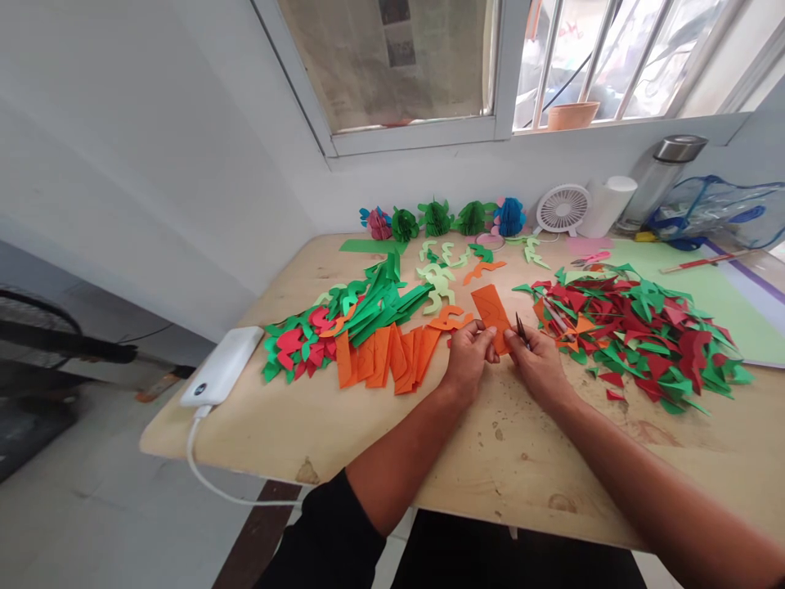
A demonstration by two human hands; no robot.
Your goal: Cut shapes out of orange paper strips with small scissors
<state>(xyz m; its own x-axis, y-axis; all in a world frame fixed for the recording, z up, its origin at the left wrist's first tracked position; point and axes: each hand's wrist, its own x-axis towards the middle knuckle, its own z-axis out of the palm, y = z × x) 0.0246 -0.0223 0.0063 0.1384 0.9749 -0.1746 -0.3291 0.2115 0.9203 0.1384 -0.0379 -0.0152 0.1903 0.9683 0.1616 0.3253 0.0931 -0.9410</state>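
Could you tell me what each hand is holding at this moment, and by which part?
Both hands pinch the orange paper strip at its near end; the right hand also holds small scissors, blades up, opposite the left hand.

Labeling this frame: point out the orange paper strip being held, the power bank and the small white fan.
orange paper strip point(491, 309): head view, upper half of the strip, above the fingers.
power bank point(222, 365): head view, middle of its white top face.
small white fan point(562, 209): head view, centre of the round grille.

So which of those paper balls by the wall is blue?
The rightmost honeycomb ball, beside the small white fan; the others in the row are green or pink.
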